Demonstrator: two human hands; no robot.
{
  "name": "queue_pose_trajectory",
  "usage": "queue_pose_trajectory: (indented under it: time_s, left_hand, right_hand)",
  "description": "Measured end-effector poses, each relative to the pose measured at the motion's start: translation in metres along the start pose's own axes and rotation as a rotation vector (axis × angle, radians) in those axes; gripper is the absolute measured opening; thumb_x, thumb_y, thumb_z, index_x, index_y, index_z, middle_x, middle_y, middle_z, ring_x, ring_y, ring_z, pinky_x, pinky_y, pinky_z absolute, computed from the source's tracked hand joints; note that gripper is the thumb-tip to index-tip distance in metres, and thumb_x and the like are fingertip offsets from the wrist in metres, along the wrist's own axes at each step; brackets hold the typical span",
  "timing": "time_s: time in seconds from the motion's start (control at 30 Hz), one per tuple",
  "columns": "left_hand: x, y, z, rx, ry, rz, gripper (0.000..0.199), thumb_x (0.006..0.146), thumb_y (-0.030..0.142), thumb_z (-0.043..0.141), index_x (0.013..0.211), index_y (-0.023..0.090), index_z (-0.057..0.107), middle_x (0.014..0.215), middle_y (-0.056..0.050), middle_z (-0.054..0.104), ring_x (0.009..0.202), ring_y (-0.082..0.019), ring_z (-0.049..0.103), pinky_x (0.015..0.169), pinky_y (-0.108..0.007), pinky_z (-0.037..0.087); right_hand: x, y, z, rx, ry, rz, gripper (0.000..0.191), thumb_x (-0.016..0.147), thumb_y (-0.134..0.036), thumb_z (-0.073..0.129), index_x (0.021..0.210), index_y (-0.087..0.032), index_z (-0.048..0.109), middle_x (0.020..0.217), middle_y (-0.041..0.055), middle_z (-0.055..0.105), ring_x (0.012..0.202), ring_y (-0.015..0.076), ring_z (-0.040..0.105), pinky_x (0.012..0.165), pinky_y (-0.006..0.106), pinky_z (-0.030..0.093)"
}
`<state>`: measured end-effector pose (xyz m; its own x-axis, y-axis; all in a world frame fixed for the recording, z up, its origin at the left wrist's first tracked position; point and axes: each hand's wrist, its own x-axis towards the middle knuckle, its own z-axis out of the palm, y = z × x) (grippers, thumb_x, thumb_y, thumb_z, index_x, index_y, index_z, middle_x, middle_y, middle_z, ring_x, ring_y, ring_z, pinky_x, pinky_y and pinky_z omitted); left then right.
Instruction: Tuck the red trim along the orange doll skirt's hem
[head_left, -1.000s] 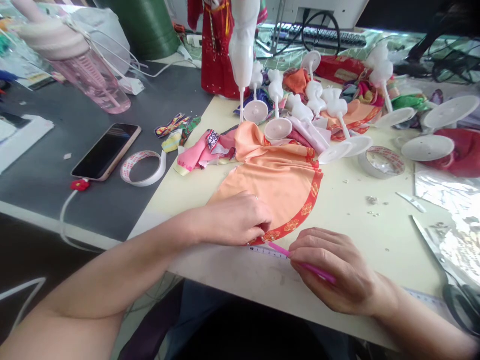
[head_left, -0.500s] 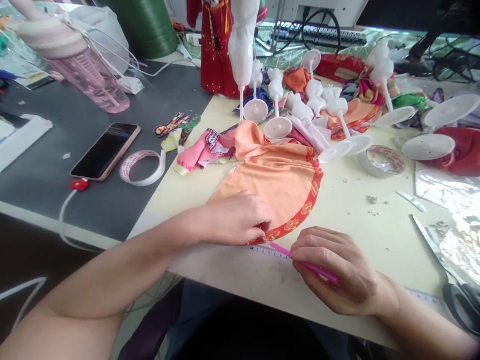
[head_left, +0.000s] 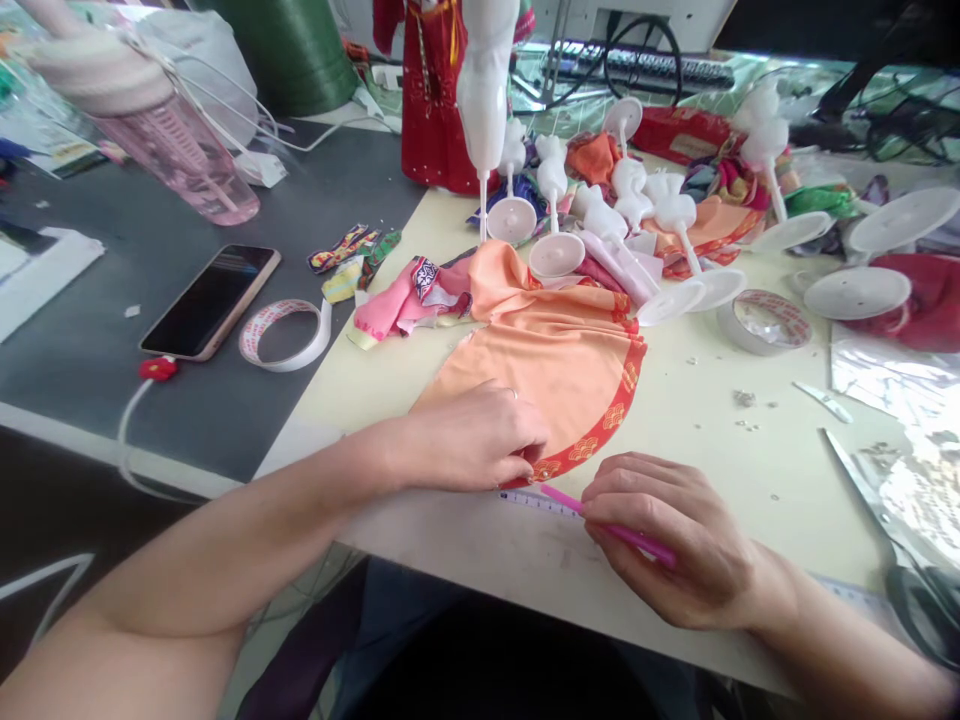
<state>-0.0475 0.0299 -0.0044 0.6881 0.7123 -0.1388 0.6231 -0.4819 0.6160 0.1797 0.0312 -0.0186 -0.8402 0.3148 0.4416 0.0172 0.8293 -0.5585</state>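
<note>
An orange cloth (head_left: 547,370) with a red, gold-patterned border (head_left: 592,445) lies spread on the cream table sheet. My left hand (head_left: 484,435) rests on its lower part, with the fingers closed on the border near the front edge. My right hand (head_left: 667,530) grips a pink pen-like stick (head_left: 559,498), whose tip points left, close to the border beside my left fingertips. A white ruler strip (head_left: 525,499) with dark marks lies just below the cloth, partly under the stick. A tiny pale bead shows on the border by my left fingers.
White mannequin forms on round stands (head_left: 556,256) and coloured cloths crowd the back. Scissors (head_left: 874,510) and a tape roll (head_left: 765,322) lie at the right. Leftward are a phone (head_left: 214,300), another tape roll (head_left: 285,336) and a pink bottle (head_left: 172,150).
</note>
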Motion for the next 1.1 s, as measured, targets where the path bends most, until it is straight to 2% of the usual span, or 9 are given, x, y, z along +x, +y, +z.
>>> queue_pose_trajectory:
  time_s: [0.33, 0.53, 0.83, 1.0, 1.1]
  left_hand:
    - [0.0003, -0.0003, 0.0022, 0.039, 0.021, 0.003, 0.014, 0.082, 0.018, 0.056, 0.068, 0.016, 0.058, 0.069, 0.0, 0.06, 0.071, -0.014, 0.05, 0.068, -0.029, 0.033]
    - [-0.0006, -0.0004, -0.0003, 0.022, -0.023, 0.009, 0.02, 0.086, 0.017, 0.049, 0.07, 0.016, 0.061, 0.07, 0.0, 0.063, 0.072, -0.014, 0.053, 0.071, -0.029, 0.034]
    - [0.0008, -0.0014, 0.005, 0.062, 0.036, 0.001, 0.015, 0.083, 0.018, 0.055, 0.07, 0.015, 0.058, 0.069, 0.0, 0.06, 0.069, -0.014, 0.05, 0.069, -0.029, 0.034]
    - [0.0006, -0.0014, 0.0016, 0.023, 0.0, 0.009, 0.019, 0.087, 0.022, 0.053, 0.07, 0.015, 0.059, 0.069, 0.0, 0.06, 0.07, -0.014, 0.051, 0.069, -0.028, 0.034]
    - [0.0009, -0.0017, 0.0008, 0.0, 0.005, 0.006, 0.018, 0.085, 0.024, 0.057, 0.07, 0.016, 0.059, 0.068, 0.0, 0.059, 0.069, -0.013, 0.051, 0.068, -0.028, 0.034]
  right_hand:
    - [0.0007, -0.0029, -0.0024, -0.008, 0.031, -0.011, 0.024, 0.077, -0.001, 0.05, 0.094, -0.017, 0.053, 0.071, 0.004, 0.061, 0.061, 0.0154, 0.056, 0.058, 0.031, 0.048]
    - [0.0002, -0.0042, -0.0056, 0.002, 0.045, -0.007, 0.027, 0.074, 0.001, 0.05, 0.094, -0.017, 0.053, 0.068, 0.0038, 0.061, 0.059, 0.0155, 0.054, 0.056, 0.031, 0.047]
    - [0.0011, -0.0032, -0.0056, -0.002, 0.048, -0.004, 0.026, 0.073, 0.001, 0.051, 0.093, -0.016, 0.054, 0.069, 0.0044, 0.061, 0.06, 0.0157, 0.055, 0.057, 0.031, 0.047]
    - [0.0014, -0.004, -0.0076, 0.002, 0.045, -0.008, 0.027, 0.074, 0.001, 0.05, 0.094, -0.016, 0.054, 0.069, 0.004, 0.061, 0.06, 0.0155, 0.054, 0.057, 0.031, 0.047]
    - [0.0006, -0.0041, -0.0081, -0.004, 0.041, -0.003, 0.027, 0.075, 0.0, 0.05, 0.095, -0.018, 0.053, 0.069, 0.0032, 0.061, 0.059, 0.0153, 0.054, 0.057, 0.031, 0.048]
